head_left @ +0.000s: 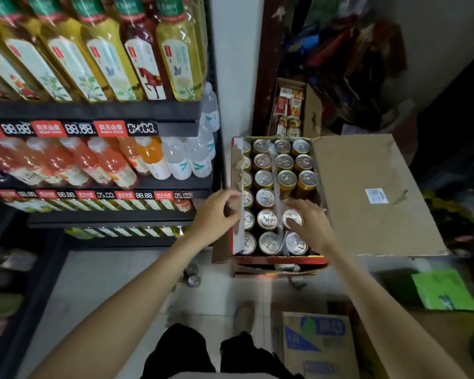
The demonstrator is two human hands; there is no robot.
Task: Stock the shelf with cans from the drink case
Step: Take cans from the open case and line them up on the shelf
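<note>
Left hand (215, 212) first: its fingers (231, 199) are curled tight round the torn left flap (238, 187) of the drink case (279, 260), pinching that ragged cardboard edge and holding it. Over on the other side, the right hand (308, 222) is down among the cans, fingers narrow and curled over the top of one can (292, 218) in the right-hand column, second row from the near end; whether it truly grips the can or only rests on it, I cannot tell.

The case sits open on the floor, just right of the shelf (93, 112), packed with gold cans (264, 178) showing silver tops, with a gap in the right column just beyond the right hand. A strip of clear plastic wrap (277, 187) runs down the middle. The big brown lid flap (378, 192) lies folded out to the right.

The shelf on the left carries rows of bottled drinks (112, 64) above red price tags (108, 128). Two loose cans (192, 276) stand on the tiled floor (93, 283) near the case's left corner. A blue-printed carton (318, 343) sits nearest, by the person's knees.
</note>
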